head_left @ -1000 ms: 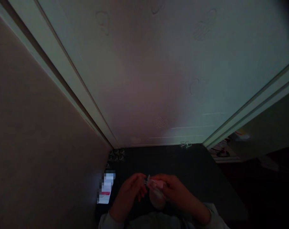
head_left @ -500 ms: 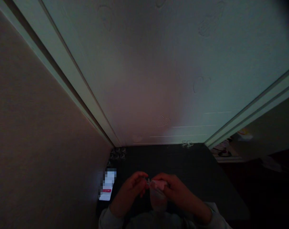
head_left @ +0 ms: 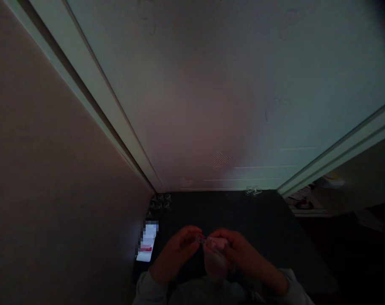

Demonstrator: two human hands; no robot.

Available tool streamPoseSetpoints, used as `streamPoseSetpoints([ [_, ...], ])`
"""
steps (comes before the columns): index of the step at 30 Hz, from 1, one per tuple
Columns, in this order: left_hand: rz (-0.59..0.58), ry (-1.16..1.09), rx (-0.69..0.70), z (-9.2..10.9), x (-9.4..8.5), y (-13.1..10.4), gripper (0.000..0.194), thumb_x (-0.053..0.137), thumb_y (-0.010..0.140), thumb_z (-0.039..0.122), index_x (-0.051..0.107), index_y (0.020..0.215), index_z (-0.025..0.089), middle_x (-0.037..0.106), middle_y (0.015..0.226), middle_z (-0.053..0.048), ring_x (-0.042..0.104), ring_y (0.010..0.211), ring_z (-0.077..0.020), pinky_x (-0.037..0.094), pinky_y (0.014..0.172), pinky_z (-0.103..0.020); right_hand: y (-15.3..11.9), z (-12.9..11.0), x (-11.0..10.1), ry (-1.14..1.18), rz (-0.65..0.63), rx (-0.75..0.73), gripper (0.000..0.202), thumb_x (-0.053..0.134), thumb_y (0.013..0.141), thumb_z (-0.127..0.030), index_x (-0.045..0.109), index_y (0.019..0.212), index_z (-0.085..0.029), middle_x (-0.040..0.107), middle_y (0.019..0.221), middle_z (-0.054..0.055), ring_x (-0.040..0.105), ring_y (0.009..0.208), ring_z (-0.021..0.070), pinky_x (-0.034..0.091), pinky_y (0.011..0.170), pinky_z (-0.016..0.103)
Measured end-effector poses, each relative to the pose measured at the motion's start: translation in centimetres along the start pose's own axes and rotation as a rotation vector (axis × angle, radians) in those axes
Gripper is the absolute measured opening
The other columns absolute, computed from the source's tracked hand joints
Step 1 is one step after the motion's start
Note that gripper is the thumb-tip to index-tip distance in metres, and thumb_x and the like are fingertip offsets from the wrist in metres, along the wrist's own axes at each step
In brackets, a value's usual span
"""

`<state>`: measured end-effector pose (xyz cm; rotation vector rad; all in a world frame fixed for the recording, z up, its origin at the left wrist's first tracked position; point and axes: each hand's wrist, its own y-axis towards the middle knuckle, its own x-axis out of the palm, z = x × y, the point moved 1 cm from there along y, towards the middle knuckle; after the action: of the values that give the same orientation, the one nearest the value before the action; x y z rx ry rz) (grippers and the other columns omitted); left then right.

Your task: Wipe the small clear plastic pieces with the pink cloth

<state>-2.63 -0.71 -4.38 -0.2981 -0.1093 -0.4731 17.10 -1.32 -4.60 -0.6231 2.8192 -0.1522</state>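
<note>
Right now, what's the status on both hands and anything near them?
Left hand: pinching small clear piece. Right hand: holding pinkish translucent bag. Lit screen apart, left of both.

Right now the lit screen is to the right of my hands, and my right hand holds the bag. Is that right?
Not quite: the head view shows the lit screen to the left of your left hand and right hand. Your right hand does hold the bag.
</note>
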Motion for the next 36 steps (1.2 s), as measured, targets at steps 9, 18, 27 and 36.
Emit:
streamPoseSetpoints([
  [9, 0.085, -0.077, 0.014, 0.0, 0.7, 0.3, 0.035, 0.07, 0.074, 0.04, 0.062, 0.103, 0.02, 0.068, 0.098, -0.005, 0.06, 0.092, -0.0215, 0.044, 0.082, -0.033, 0.0, -0.3, -0.1, 0.046, 0.038, -0.025, 0.027, 0.045, 0.084, -0.028, 0.068, 0.089, -0.016, 0.071, 0.084, 0.007, 0.063, 0.076, 0.0206, 0.047, 0.067, 0.029],
  [18, 0.084, -0.156, 0.043, 0.8, 1.5, 0.4, 0.031, 0.073, 0.072, 0.035, 0.065, 0.098, 0.021, 0.068, 0.098, -0.005, 0.061, 0.087, -0.0198, 0.046, 0.078, -0.032, -0.4, 0.2, -0.4, 0.118, 0.062, -0.042, 0.025, 0.048, 0.084, -0.031, 0.067, 0.092, -0.018, 0.07, 0.085, 0.006, 0.063, 0.078, 0.02, 0.048, 0.069, 0.029],
  [27, 0.037, -0.071, 0.114, 0.4, 1.0, 0.0, 0.027, 0.068, 0.078, 0.033, 0.067, 0.104, 0.026, 0.065, 0.112, -0.005, 0.057, 0.102, -0.0225, 0.042, 0.088, -0.033, -0.4, 0.6, 0.0, 0.177, 0.07, 0.002, 0.028, 0.051, 0.081, -0.039, 0.067, 0.089, -0.017, 0.067, 0.08, 0.005, 0.06, 0.072, 0.019, 0.046, 0.063, 0.028],
  [36, 0.163, -0.067, 0.057, 0.1, 0.9, 0.4, 0.046, 0.062, 0.08, 0.047, 0.057, 0.119, 0.022, 0.069, 0.09, -0.004, 0.059, 0.085, -0.0203, 0.041, 0.082, -0.033, -0.3, -0.8, -0.3, 0.015, 0.084, -0.047, 0.027, 0.046, 0.083, -0.03, 0.068, 0.09, -0.016, 0.07, 0.082, 0.006, 0.062, 0.073, 0.0188, 0.046, 0.064, 0.028],
])
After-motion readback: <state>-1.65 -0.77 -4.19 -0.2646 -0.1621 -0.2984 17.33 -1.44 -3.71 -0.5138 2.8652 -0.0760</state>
